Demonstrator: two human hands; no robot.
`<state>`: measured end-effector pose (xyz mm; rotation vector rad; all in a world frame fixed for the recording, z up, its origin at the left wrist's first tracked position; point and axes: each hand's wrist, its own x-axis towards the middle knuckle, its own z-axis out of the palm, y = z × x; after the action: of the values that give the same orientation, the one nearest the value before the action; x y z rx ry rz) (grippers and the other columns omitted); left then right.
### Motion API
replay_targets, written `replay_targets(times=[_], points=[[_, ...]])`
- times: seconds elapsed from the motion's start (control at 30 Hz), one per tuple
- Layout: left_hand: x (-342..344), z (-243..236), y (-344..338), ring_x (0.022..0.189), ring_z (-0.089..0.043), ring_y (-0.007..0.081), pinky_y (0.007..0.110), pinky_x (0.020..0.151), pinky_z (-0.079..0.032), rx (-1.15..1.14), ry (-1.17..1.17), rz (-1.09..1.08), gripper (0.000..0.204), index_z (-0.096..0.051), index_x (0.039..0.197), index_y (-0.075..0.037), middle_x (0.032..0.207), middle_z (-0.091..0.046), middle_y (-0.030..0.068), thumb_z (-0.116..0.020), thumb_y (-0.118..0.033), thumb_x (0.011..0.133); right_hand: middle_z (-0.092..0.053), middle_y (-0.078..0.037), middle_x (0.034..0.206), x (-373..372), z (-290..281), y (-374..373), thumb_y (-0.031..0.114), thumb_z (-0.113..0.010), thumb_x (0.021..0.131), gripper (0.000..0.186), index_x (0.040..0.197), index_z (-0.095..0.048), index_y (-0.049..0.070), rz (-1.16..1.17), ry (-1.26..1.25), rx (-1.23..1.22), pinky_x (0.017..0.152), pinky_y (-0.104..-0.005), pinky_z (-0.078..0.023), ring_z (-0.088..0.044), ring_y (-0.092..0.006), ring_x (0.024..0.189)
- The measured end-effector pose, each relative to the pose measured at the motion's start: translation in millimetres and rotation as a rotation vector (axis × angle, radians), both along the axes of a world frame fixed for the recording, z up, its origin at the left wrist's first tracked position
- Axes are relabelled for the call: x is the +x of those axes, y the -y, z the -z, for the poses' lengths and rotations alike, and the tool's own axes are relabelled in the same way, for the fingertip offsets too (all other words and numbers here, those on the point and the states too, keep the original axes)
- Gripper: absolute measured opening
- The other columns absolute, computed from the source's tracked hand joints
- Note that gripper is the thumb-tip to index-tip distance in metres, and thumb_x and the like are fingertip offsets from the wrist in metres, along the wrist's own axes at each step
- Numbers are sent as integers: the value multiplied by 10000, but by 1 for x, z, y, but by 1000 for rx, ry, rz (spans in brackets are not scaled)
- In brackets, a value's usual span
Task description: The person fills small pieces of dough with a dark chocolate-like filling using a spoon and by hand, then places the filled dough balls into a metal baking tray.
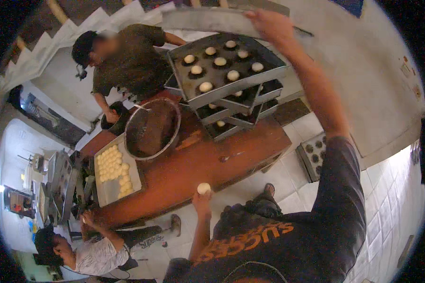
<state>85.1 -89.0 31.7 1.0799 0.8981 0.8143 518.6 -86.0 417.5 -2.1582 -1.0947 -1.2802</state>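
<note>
My left hand (pixel 202 200) is pinching a pale dough ball (pixel 204 188) in its fingers at the near edge of the reddish worktop (pixel 184 172). My right hand (pixel 269 23) is reaching up, its fingers gripping the rim of a grey metal tray (pixel 208 20) above the stack of dark baking trays (pixel 231 80) carrying dough rounds. Further left I'm seeing a round sieve (pixel 152 128) and a flat tray of dough balls (pixel 114 175), with two other people working alongside.

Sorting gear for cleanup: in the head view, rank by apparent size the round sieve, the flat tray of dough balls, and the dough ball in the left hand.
1-2. Flat tray of dough balls and round sieve: look alike in size, unranked.
3. Dough ball at the left hand: clearly smallest.
</note>
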Motion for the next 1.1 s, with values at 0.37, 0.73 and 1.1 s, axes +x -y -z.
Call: replay_targets(times=[0.37, 0.73, 1.1], points=[[-60, 12, 11, 744, -550, 140, 265, 663, -479, -100, 56, -182, 204, -512, 1004, -1, 849, -556, 56, -535, -44, 806, -556, -130, 922, -119, 142, -83, 155, -628, 701, 242, 912, -559, 58, -391, 20, -43, 663, -363, -454, -534, -289, 826], [162, -74, 75, 952, -527, 174, 302, 820, -440, -611, 555, 315, 260, -486, 1110, -100, 1037, -546, 34, -505, -157, 857, -512, -148, 1018, -182, 293, 141, 104, -668, 619, 472, 1071, -540, 48, -710, -656, -139, 730, -396, -411, -486, -324, 868], [283, -83, 130, 879, -517, 135, 276, 745, -437, -646, 371, 470, 253, -502, 1049, -96, 966, -543, 12, -557, -227, 840, -557, -111, 842, -81, 300, 209, 11, -625, 663, 262, 919, -597, 59, -489, -692, 257, 657, -357, -412, -507, -293, 759]])
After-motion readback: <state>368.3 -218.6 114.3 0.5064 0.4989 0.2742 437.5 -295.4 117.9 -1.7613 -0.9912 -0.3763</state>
